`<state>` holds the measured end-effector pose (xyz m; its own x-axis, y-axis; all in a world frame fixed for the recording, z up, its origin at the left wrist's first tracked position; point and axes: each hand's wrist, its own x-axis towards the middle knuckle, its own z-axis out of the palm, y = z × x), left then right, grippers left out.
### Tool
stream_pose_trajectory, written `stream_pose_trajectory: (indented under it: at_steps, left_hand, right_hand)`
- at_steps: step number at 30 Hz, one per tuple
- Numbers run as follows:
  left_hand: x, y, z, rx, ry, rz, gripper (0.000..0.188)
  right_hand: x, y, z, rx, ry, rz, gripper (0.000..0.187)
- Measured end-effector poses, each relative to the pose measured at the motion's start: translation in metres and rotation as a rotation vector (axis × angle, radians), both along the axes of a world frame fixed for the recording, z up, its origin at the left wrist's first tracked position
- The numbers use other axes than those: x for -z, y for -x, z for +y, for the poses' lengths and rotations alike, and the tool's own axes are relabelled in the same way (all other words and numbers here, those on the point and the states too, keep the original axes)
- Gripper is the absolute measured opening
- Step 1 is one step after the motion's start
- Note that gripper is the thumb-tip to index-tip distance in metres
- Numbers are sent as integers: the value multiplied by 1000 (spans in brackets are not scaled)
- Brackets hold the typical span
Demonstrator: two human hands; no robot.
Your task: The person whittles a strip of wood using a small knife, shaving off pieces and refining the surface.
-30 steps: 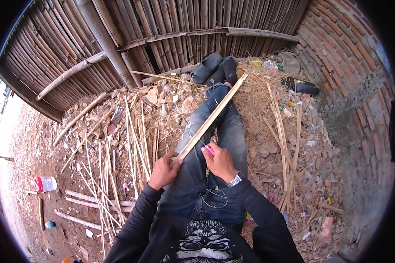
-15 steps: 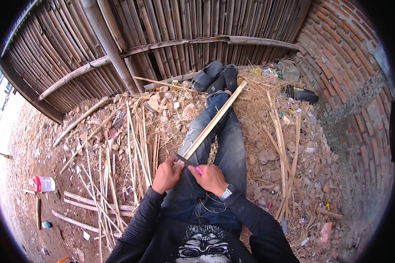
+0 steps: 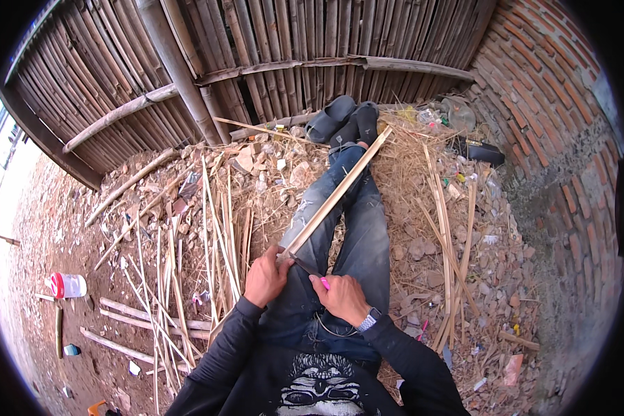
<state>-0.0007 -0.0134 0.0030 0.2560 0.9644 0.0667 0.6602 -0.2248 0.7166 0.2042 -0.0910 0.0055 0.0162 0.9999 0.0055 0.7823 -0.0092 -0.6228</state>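
- While your left hand [image 3: 267, 279] gripped the near end of the pale bamboo strip [image 3: 338, 192], your right hand [image 3: 343, 297] was closed around the pink handle [image 3: 325, 283] of a knife [image 3: 305, 265]
- Your left hand was the nearer one; from your right hand, the strip's near end lay to the left and a little farther from you
- Stretched over your jeans [image 3: 364, 236], the strip pointed away from you and to the right, its long axis slanting toward your feet [image 3: 367, 123]; whether it rested on your legs could not be told
- The knife pointed left and away, roughly square to the strip, its tip near your left hand; whether it touched the strip was unclear
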Motion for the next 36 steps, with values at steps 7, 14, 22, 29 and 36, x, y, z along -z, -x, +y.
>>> stream_pose_trajectory:
  at_steps: [7, 14, 22, 29, 36]
  left_hand:
    - [-5, -1, -3, 7, 4, -26, 32]
    - [-17, 3, -8, -26, 78, -77, 28]
    - [-43, 63, -43, -29, 324, -5, 28]
    - [-21, 40, -41, -47, 227, -97, 26]
    - [-11, 24, -39, -35, 83, -66, 28]
  right_hand:
    - [10, -6, 1, 19, -26, -123, 60]
    - [13, -11, 7, -24, -32, -178, 60]
    - [24, -62, 31, 158, -70, -198, 58]
    - [2, -19, -2, -77, -5, -59, 56]
    - [18, -4, -23, -10, 14, -80, 52]
